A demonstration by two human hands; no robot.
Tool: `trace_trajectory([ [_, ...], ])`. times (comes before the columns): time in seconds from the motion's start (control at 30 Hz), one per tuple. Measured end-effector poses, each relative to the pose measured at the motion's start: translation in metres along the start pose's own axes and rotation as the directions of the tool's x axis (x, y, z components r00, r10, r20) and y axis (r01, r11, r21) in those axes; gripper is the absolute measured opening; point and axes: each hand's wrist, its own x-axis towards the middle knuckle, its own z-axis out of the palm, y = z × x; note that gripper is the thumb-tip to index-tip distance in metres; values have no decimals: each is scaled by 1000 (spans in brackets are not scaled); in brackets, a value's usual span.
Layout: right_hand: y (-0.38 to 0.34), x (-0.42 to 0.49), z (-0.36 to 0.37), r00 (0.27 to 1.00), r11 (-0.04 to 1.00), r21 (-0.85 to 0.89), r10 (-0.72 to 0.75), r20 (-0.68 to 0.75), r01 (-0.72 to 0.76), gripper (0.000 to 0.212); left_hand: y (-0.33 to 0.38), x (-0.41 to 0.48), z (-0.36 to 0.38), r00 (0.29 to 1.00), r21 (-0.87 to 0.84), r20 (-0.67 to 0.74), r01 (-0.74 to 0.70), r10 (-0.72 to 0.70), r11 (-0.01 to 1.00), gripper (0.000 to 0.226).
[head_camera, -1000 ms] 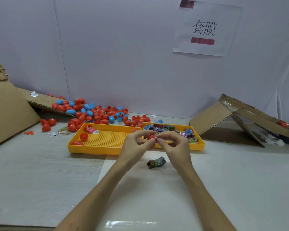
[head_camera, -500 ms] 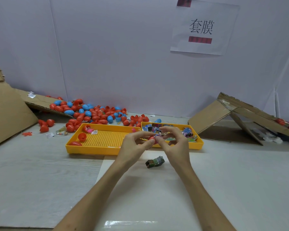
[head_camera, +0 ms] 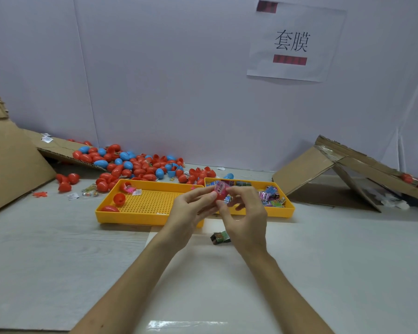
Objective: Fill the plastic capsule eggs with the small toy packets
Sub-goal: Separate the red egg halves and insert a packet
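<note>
Both hands meet above the near edge of two yellow trays. My left hand [head_camera: 191, 208] grips a red capsule egg half [head_camera: 219, 195] by its side. My right hand [head_camera: 245, 214] pinches a pink toy packet [head_camera: 221, 188] at the egg's mouth. The right yellow tray [head_camera: 287, 209] holds several colourful toy packets [head_camera: 270, 197]. The left yellow tray [head_camera: 130, 216] holds a few red egg pieces [head_camera: 118, 198] and a pink packet [head_camera: 130, 189]. A dark green packet [head_camera: 220, 237] lies on the table under my hands.
A big heap of red and blue capsule eggs [head_camera: 135, 165] lies behind the trays against the white wall. Cardboard sheets lean at the left [head_camera: 12, 162] and right [head_camera: 323, 165]. A few loose packets [head_camera: 89, 190] lie left of the trays.
The hands stay together over the trays. The pink packet now shows more clearly at the top of the red egg half, between my fingertips.
</note>
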Motion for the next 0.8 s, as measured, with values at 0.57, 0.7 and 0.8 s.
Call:
trace_trajectory([
  [0.57, -4, -2, 2, 994, 980, -163, -110, 12, 110, 42, 1, -1, -1, 989, -166, 94, 128, -113, 978, 35],
  [0.7, -5, -1, 1, 994, 986, -125, -110, 1, 110, 42, 1, 0, -1, 986, -171, 95, 150, -136, 974, 37],
  [0.8, -5, -2, 1, 995, 991, -101, -93, -26, 90, 37, 2, 0, -1, 984, -186, 103, 166, -149, 968, 36],
])
